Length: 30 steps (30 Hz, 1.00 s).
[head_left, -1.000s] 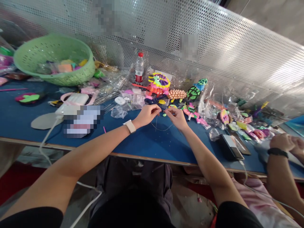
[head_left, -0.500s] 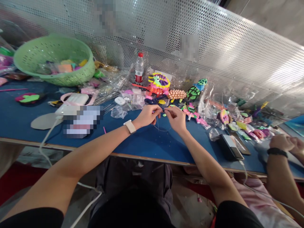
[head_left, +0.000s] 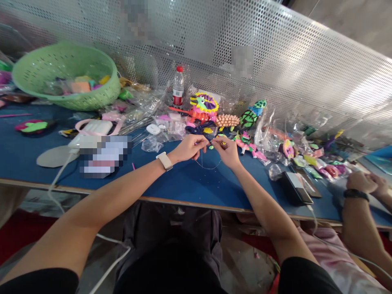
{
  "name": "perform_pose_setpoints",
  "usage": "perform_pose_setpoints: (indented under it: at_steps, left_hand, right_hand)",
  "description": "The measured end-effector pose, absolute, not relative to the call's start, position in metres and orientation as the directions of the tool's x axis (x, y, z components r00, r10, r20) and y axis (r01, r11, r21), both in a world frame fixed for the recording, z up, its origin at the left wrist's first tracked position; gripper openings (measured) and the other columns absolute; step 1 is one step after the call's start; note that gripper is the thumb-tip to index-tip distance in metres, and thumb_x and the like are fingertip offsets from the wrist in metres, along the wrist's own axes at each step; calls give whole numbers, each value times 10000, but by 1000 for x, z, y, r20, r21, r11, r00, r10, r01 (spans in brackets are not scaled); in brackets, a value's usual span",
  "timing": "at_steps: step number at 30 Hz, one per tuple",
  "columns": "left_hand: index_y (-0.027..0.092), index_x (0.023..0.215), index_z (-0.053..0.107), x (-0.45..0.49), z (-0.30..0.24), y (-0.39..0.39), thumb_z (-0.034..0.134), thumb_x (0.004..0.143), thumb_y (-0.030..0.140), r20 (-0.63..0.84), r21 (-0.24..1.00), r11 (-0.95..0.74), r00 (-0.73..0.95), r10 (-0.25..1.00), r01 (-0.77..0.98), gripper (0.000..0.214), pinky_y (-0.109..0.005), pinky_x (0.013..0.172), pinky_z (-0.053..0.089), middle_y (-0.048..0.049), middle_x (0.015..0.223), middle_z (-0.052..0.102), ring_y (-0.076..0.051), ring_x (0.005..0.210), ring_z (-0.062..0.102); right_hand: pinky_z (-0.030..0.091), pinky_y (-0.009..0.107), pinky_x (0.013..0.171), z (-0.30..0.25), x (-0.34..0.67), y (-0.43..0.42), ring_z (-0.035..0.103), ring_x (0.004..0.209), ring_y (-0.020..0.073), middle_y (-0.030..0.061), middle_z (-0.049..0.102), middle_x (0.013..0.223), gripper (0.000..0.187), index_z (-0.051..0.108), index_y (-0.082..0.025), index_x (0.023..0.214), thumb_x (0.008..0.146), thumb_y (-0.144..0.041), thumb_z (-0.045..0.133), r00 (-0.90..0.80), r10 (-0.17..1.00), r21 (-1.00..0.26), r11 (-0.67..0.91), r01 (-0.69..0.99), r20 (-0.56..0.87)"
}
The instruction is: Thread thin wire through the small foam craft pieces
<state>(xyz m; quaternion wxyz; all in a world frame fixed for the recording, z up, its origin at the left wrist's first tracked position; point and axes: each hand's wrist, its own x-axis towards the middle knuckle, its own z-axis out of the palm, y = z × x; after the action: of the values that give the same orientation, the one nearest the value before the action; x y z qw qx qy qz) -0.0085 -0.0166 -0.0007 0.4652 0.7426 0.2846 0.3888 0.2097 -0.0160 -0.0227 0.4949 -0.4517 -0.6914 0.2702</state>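
My left hand [head_left: 190, 148], with a pale band at its wrist, is closed in a pinch over the blue table [head_left: 183, 185]. Fingertip to fingertip with it, my right hand [head_left: 227, 152] pinches too. A thin pale strand [head_left: 208, 168] hangs in a loose loop between the two hands; whether it is thread or wire I cannot tell. Whatever small part lies between the fingertips is too small to make out. Just beyond the hands are a dark blue item [head_left: 196, 127] and a colourful figure [head_left: 245, 141] in green and pink.
A green basket [head_left: 116, 87] with colourful pieces stands at left, near a phone [head_left: 107, 155] and a white cable [head_left: 58, 177]. Behind the hands are a bottle [head_left: 178, 86] and modelled clay-like figures [head_left: 227, 121]. A black box [head_left: 292, 190] and another person's hands [head_left: 363, 182] are at right.
Both hands stay pinched together at nearly the same spot. The strand's loop hangs slightly differently below them. The whole view has shifted a little.
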Motion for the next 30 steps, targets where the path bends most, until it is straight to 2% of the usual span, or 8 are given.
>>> perform_pose_setpoints:
  at_steps: [6, 10, 18, 21, 25, 30]
  left_hand:
    - [157, 906, 650, -4, 0, -20, 637, 1121, 421, 225, 949, -306, 523, 822, 74, 341, -183, 379, 452, -40, 796, 724, -66, 391, 607]
    - [163, 845, 634, -5, 1, -20, 631, 1132, 441, 229, 947, -316, 564, 794, 61, 399, -176, 386, 453, -5, 689, 676, -68, 391, 600]
    - [156, 880, 667, -5, -1, -17, 673, 1113, 506, 210, 965, -262, 578, 788, 8, 421, -179, 359, 429, 16, 642, 665, -70, 384, 587]
    - [150, 878, 654, -4, -2, -17, 653, 1132, 443, 197, 969, -246, 547, 814, 17, 388, -178, 357, 439, 13, 681, 672, -68, 384, 605]
    - [144, 969, 656, -3, -3, -16, 617, 1150, 333, 173, 978, -207, 526, 833, 6, 265, -183, 362, 457, -14, 826, 734, -61, 395, 626]
    - [146, 969, 653, -3, -1, -17, 544, 1158, 208, 177, 978, -209, 513, 840, 6, 227, -182, 328, 384, -8, 813, 732, -47, 359, 583]
  right_hand:
    - [506, 346, 651, -23, 207, -19, 641, 743, 208, 75, 778, 869, 436, 815, -237, 932, 912, -671, 794, -127, 894, -826, 445, 347, 429]
    - [530, 345, 672, -19, 208, -20, 645, 763, 208, 65, 764, 841, 446, 796, -237, 893, 897, -683, 801, -140, 896, -832, 444, 333, 422]
    - [524, 335, 670, -17, 212, -18, 662, 780, 203, 75, 775, 885, 466, 775, -225, 880, 894, -689, 803, -181, 901, -844, 432, 318, 393]
    - [504, 320, 651, -20, 213, -18, 651, 757, 192, 69, 764, 876, 422, 798, -223, 933, 928, -644, 783, -168, 880, -801, 473, 367, 443]
    - [464, 309, 591, -24, 213, -17, 595, 660, 159, 69, 750, 895, 348, 826, -232, 959, 970, -573, 759, -157, 846, -747, 525, 407, 509]
    - [431, 280, 468, -24, 212, -16, 535, 519, 113, 39, 726, 866, 370, 817, -245, 937, 945, -614, 801, -151, 873, -805, 486, 339, 464]
